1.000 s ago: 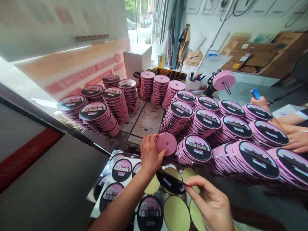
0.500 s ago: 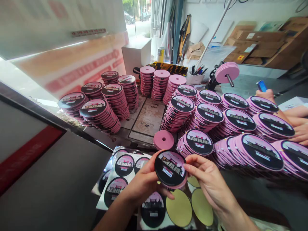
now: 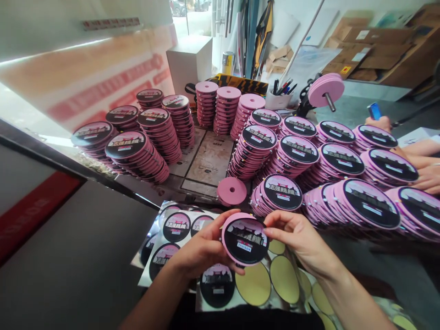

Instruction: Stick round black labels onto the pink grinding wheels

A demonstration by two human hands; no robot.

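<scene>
My left hand (image 3: 202,247) grips a pink foam spool disc (image 3: 227,223) from the left, thumb at its top and fingers beneath. A round black-and-pink sticker (image 3: 244,245) lies over the disc's face, off-centre, with pink showing at the upper left. At the sticker's right edge, my right hand (image 3: 292,231) pinches it between thumb and fingertips. Below both hands lies a sticker sheet (image 3: 237,306) with a printed sticker and yellow backing circles where others were. More sticker sheets (image 3: 147,275) overlap at its left.
A single pink disc (image 3: 232,190) lies beyond my hands. Stickered disc stacks (image 3: 285,195) crowd the right; others (image 3: 137,149) stand left. Plain-topped stacks (image 3: 228,105) are at the back, near a pen cup (image 3: 277,98). Another person's hand (image 3: 380,123) holds a blue object at right.
The sticker has shifted down and right against the disc, and more pink now shows at the upper left. Both hands keep their grips. The view has tilted slightly.
</scene>
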